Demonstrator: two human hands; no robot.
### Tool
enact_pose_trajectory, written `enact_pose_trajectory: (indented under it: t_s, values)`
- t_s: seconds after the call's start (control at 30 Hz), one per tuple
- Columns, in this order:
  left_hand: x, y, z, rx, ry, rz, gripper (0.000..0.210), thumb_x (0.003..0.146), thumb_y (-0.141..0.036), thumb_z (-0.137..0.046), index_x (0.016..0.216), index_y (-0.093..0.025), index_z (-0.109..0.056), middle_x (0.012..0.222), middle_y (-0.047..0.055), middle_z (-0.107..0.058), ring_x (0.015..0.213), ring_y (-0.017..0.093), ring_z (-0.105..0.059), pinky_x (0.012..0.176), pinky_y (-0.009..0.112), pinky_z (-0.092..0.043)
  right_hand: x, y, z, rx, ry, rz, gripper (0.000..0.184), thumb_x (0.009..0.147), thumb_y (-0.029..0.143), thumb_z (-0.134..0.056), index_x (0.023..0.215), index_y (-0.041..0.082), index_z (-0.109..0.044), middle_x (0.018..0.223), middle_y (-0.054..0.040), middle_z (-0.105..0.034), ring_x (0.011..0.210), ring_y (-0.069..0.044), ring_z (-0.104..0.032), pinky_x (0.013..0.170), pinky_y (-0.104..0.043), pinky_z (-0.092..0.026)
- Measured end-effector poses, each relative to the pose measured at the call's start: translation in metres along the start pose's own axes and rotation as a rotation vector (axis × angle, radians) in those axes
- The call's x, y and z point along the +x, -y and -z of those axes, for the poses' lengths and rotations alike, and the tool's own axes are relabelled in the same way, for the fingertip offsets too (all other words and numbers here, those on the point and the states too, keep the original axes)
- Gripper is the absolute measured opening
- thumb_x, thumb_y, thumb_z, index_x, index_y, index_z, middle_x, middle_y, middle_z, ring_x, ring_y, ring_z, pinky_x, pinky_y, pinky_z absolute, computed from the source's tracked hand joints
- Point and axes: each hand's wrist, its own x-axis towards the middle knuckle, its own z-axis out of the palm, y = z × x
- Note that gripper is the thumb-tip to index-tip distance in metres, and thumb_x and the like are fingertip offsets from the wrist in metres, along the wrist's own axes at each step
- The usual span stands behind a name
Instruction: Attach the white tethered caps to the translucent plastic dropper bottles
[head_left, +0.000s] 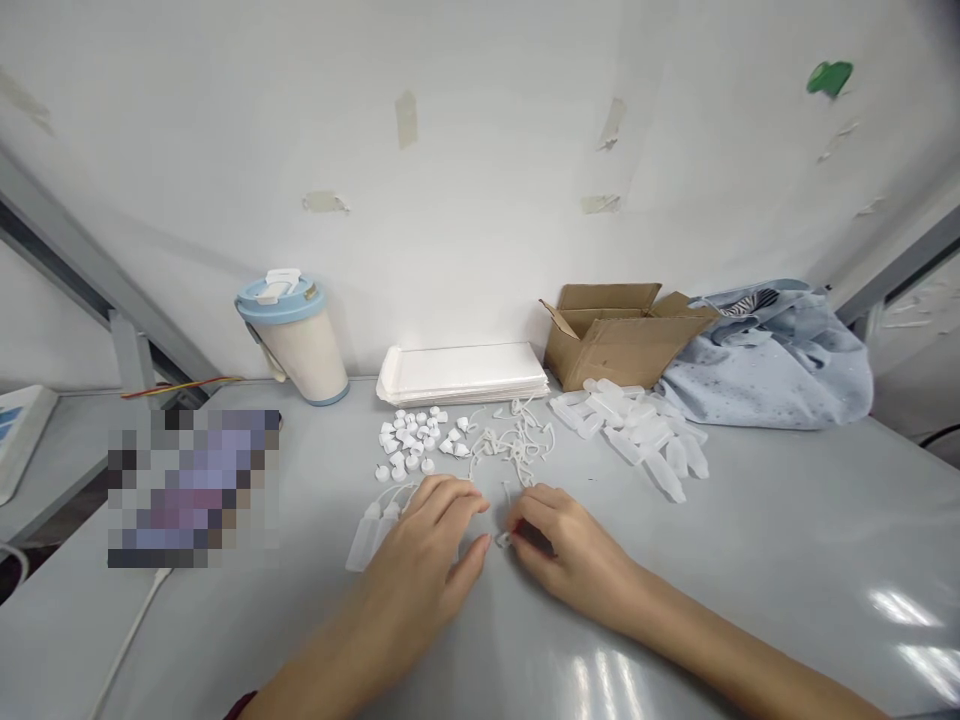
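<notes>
My right hand (559,540) has its thumb and fingers closed on a small whitish fitting with a thin tube (503,540), just above the table. To its left, my left hand (431,540) is open, thumb and fingers apart with nothing between them. Several translucent pouch-like plastic pieces with thin curved tubes (365,540) lie beside the left hand, partly hidden by it. Beyond the fingertips sit a cluster of small white caps (409,432) and a tangle of thin whitish tubes with fittings (517,445).
Loose translucent plastic pieces (637,425) are heaped at the right, before an open cardboard box (637,350) and a blue cloth (772,370). A stack of white trays (465,372) and a tumbler (304,350) stand along the wall. A blurred-out device (199,485) with a cable lies left.
</notes>
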Motion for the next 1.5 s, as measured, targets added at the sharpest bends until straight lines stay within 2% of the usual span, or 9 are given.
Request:
enact_pose_trajectory:
  t_s: [0.23, 0.3, 0.4, 0.7, 0.93, 1.27, 1.4, 1.5]
  values:
    - [0.0, -0.008, -0.004, -0.038, 0.03, -0.026, 0.013, 0.087, -0.015, -0.052, 0.098, -0.019, -0.056, 0.098, 0.006, -0.061, 0.099, 0.023, -0.053, 0.084, 0.038, -0.049, 0.0, 0.012, 0.01, 0.287, -0.103, -0.131, 0.011, 0.08, 0.01, -0.052, 0.077, 0.019, -0.059, 0.073, -0.0002, -0.06, 0.07, -0.015, -0.056, 0.061, -0.025, -0.044]
    - [-0.001, -0.009, -0.007, -0.056, -0.001, -0.049, 0.008, 0.089, -0.015, -0.05, 0.093, -0.019, -0.055, 0.092, 0.004, -0.06, 0.094, 0.022, -0.053, 0.08, 0.037, -0.049, 0.0, 0.014, 0.011, 0.34, -0.128, -0.114, 0.01, 0.081, 0.013, -0.054, 0.076, 0.019, -0.059, 0.072, 0.0, -0.06, 0.071, -0.015, -0.057, 0.064, -0.025, -0.045]
    - [-0.002, -0.011, -0.01, -0.08, -0.076, -0.089, 0.014, 0.09, -0.01, -0.045, 0.086, -0.019, -0.055, 0.083, 0.003, -0.06, 0.086, 0.019, -0.052, 0.074, 0.033, -0.047, -0.002, 0.015, 0.01, 0.391, -0.13, -0.037, 0.009, 0.083, 0.014, -0.055, 0.077, 0.019, -0.06, 0.073, 0.0005, -0.061, 0.072, -0.014, -0.057, 0.068, -0.025, -0.046]
    - [0.001, -0.013, -0.008, -0.099, -0.213, -0.143, 0.018, 0.084, -0.003, -0.048, 0.078, -0.018, -0.055, 0.076, 0.001, -0.058, 0.078, 0.016, -0.051, 0.067, 0.029, -0.045, 0.0, 0.012, 0.017, 0.459, -0.036, 0.05, 0.01, 0.085, 0.013, -0.057, 0.083, 0.017, -0.066, 0.079, -0.0015, -0.065, 0.074, -0.013, -0.06, 0.07, -0.025, -0.047]
    - [-0.001, -0.014, -0.012, -0.108, -0.246, -0.135, 0.015, 0.082, -0.004, -0.049, 0.08, -0.019, -0.053, 0.074, 0.001, -0.059, 0.078, 0.018, -0.053, 0.068, 0.032, -0.042, -0.001, 0.012, 0.017, 0.463, -0.038, 0.027, 0.008, 0.084, 0.016, -0.058, 0.083, 0.016, -0.066, 0.076, -0.0012, -0.065, 0.07, -0.013, -0.06, 0.067, -0.024, -0.047]
    - [-0.002, -0.015, -0.01, -0.123, -0.237, -0.147, 0.014, 0.081, -0.004, -0.051, 0.079, -0.018, -0.051, 0.073, 0.0, -0.058, 0.08, 0.018, -0.052, 0.071, 0.034, -0.041, -0.002, 0.012, 0.014, 0.439, -0.067, 0.073, 0.007, 0.083, 0.014, -0.059, 0.078, 0.015, -0.064, 0.071, -0.0003, -0.063, 0.066, -0.011, -0.059, 0.064, -0.022, -0.047]
    - [-0.002, -0.015, -0.012, -0.137, -0.272, -0.156, 0.017, 0.08, -0.002, -0.049, 0.081, -0.019, -0.052, 0.074, 0.0, -0.059, 0.082, 0.018, -0.052, 0.074, 0.035, -0.042, -0.002, 0.014, 0.017, 0.384, -0.066, 0.107, 0.007, 0.084, 0.016, -0.059, 0.079, 0.015, -0.064, 0.07, -0.0006, -0.063, 0.065, -0.011, -0.06, 0.063, -0.022, -0.047]
    - [-0.002, -0.014, -0.011, -0.141, -0.289, -0.14, 0.018, 0.079, -0.001, -0.048, 0.08, -0.019, -0.054, 0.078, 0.001, -0.06, 0.087, 0.019, -0.051, 0.078, 0.035, -0.044, 0.0, 0.009, 0.029, 0.255, -0.042, 0.184, 0.008, 0.087, 0.017, -0.056, 0.084, 0.017, -0.064, 0.076, -0.0026, -0.065, 0.07, -0.013, -0.061, 0.066, -0.024, -0.049]
